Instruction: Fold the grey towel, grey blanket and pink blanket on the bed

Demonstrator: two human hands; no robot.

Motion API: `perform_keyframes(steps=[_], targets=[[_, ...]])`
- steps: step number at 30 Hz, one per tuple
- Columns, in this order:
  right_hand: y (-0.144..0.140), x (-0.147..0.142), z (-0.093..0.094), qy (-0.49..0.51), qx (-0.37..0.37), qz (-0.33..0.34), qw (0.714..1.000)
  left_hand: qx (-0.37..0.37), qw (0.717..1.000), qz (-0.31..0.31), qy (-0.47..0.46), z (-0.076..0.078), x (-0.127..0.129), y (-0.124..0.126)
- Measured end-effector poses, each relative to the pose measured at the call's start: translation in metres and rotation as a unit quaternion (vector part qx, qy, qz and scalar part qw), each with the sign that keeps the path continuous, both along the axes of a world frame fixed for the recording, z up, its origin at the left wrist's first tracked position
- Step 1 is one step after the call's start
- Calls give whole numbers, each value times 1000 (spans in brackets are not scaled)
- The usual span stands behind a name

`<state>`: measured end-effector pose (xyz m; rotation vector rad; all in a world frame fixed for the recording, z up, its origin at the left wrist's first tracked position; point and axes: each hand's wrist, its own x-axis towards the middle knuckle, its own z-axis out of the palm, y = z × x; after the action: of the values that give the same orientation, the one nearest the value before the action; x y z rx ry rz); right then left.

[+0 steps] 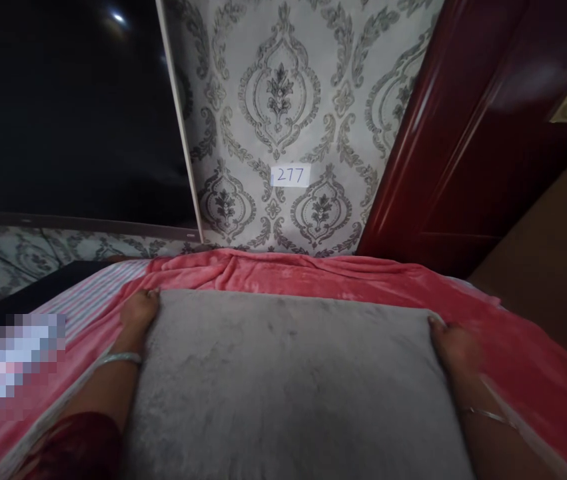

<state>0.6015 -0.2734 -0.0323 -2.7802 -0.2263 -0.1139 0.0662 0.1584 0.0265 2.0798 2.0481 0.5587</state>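
A grey plush blanket (293, 380) is stretched out flat between my two hands, its far edge nearly straight. My left hand (139, 312) is closed on its far left corner, the fingers mostly hidden behind the cloth. At the far right corner, my right hand (456, 343) grips the fabric with the thumb on top; this hand is slightly blurred. Beneath and beyond the grey cloth lies a red plush blanket (313, 273), wrinkled along its back edge.
Striped cloth (108, 287) shows at the left by a pixelated patch. Behind stand a large dark TV screen (73, 120), a patterned wall (278, 87) bearing a paper label (290, 175) reading 277, and a dark red wooden door (463, 133) at right.
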Motion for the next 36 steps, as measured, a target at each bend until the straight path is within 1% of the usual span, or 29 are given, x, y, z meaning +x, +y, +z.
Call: perform_keyframes(steps=[5,9,14,20,22,27,30,31,33,35,36], targets=[[-6,1,-3,4,53,-23,998,-9,998,44,-43,-1,-1,-1],[-7,5,-5,-2,60,-31,998,-1,994,76,-75,-3,-2,-1],[-8,7,-8,26,31,-18,999,-4,995,60,-79,-1,-1,-3],[-8,8,-6,32,29,-3,999,-33,997,47,-43,3,1,-3],[-6,8,-6,35,33,-12,999,-34,997,52,-37,4,2,-2],[0,1,-5,6,55,-23,998,0,998,64,-28,7,6,-8],[1,-5,-1,-8,60,-26,998,58,995,75,-14,12,10,-18],[1,-7,2,-4,59,-27,998,86,994,71,-5,14,12,-21],[2,-12,9,7,54,-26,998,145,989,25,22,20,17,-27],[6,-22,18,-14,36,-7,999,183,980,-59,52,25,28,-33],[10,-29,23,-42,22,13,999,189,973,-114,67,27,37,-38]])
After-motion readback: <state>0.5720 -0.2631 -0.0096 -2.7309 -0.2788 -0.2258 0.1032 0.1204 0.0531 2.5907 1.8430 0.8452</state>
